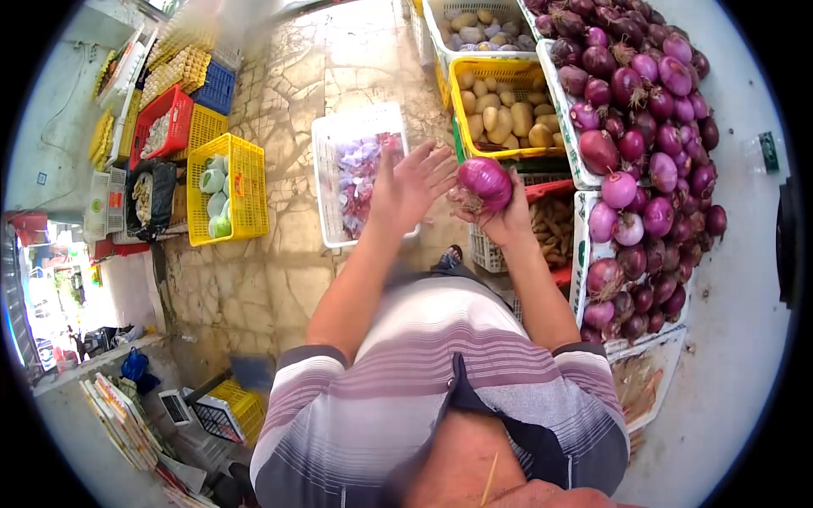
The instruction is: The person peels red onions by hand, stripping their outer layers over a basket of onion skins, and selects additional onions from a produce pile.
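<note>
A large red onion [485, 183] rests in my right hand [506, 218], whose fingers curl round its underside. My left hand [412, 188] is held up just left of the onion, fingers spread and apart from it, with nothing in it. Below my left hand a white plastic basket [321, 182] stands on the floor, with onion skins and purple-white scraps [360, 173] in it. To my right, a big heap of red onions [648, 161] fills white crates.
A yellow crate of potatoes [508, 110] stands ahead right, above a red crate of ginger-like roots [552, 229]. On the left are a yellow crate of cabbages [227, 190], a red crate [163, 123] and egg trays [176, 74]. Tiled floor [279, 102] lies between.
</note>
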Available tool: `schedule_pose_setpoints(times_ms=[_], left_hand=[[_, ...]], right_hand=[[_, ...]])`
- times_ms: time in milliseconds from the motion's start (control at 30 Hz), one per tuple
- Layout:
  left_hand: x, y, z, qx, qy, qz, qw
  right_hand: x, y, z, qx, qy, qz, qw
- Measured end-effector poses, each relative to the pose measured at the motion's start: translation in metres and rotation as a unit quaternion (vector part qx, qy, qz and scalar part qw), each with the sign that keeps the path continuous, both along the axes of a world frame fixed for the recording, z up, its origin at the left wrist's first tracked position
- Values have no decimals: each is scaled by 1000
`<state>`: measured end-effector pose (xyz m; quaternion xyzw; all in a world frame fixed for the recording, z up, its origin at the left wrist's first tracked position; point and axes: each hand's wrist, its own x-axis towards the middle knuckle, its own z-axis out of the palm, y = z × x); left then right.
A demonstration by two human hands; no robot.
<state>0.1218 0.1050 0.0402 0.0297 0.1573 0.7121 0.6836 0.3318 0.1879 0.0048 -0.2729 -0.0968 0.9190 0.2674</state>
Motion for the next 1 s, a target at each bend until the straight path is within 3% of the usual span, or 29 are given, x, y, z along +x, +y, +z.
schedule_pose_setpoints(times_ms=[200, 233, 300, 333, 400, 467, 500, 567, 667, 767, 800, 833, 867, 933, 1000], left_hand=[[22, 2, -4, 17, 2, -29, 999], [32, 7, -4, -14, 138, -39, 990], [54, 8, -7, -50, 398, -48, 915], [58, 9, -22, -28, 467, -91, 879], [87, 9, 3, -38, 575, -92, 812], [95, 11, 22, -47, 591, -83, 801], [95, 14, 13, -12, 537, -84, 839], [96, 20, -1, 17, 522, -84, 849], [100, 34, 4, -38, 459, -46, 886], [84, 39, -1, -40, 490, -71, 868], [78, 37, -4, -48, 503, -102, 857], [75, 34, -7, -55, 516, -135, 844], [76, 32, -9, -62, 517, -146, 841], [77, 27, -16, -75, 518, -170, 835], [76, 27, -29, -74, 499, -186, 843]], right_hand=[[20, -10, 11, -28, 6, -20, 999], [25, -9, 15, -23, 5, -38, 999], [36, -9, 8, 43, 0, -1, 999], [37, -15, 7, 72, -3, -29, 997], [38, -27, 9, 111, -9, -67, 992], [49, -33, 14, 135, -37, -81, 987], [55, -35, 16, 149, -59, -82, 984], [70, -35, 11, 220, -122, -78, 965], [102, -20, 8, 355, -320, -123, 870], [144, 5, 68, 418, -338, -211, 816], [163, 19, 82, 492, -502, -202, 682], [179, 37, 88, 529, -538, -226, 616], [190, 48, 101, 572, -612, -257, 482], [212, 77, 112, 562, -669, -292, 389], [238, 110, 94, 573, -679, -312, 337]])
